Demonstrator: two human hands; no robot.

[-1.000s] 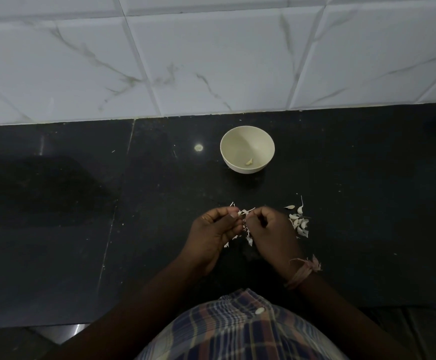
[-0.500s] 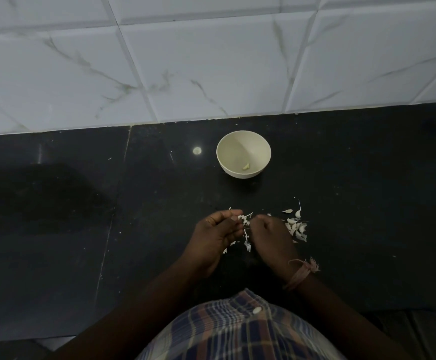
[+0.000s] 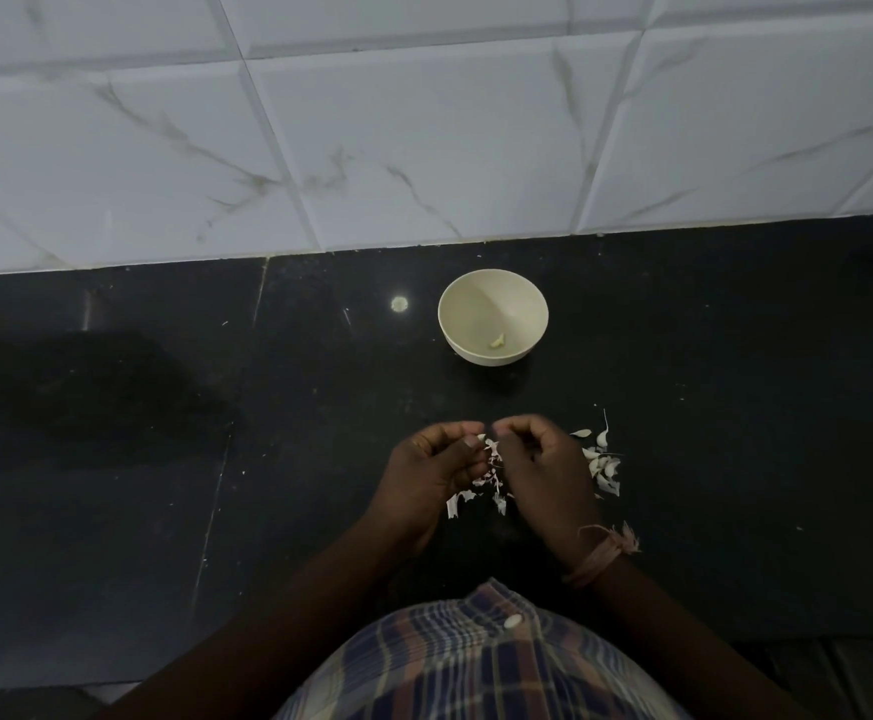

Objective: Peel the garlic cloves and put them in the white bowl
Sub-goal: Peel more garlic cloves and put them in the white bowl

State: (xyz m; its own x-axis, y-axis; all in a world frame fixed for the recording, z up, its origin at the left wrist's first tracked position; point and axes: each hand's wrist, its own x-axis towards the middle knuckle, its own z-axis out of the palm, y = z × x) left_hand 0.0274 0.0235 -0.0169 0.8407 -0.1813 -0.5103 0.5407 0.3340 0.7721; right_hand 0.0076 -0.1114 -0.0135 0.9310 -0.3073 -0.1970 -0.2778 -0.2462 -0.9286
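Hands meeting over the black counter [image 3: 735,407], left hand [image 3: 432,472] and right hand [image 3: 541,472] both pinching one garlic clove [image 3: 482,438] between curled fingertips, peels [image 3: 476,491] underneath, unpeeled cloves [image 3: 602,465] just right, white bowl [image 3: 476,298] near the counter's back edge, one peeled clove [image 3: 497,341] inside

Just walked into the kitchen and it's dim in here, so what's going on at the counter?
A person is peeling garlic over the black stone counter. The left hand and right hand both pinch one small garlic clove between their fingertips. Torn papery white skins lie below the hands, and a little pile of unpeeled cloves sits to the right. The round white bowl further back holds one peeled piece so far.
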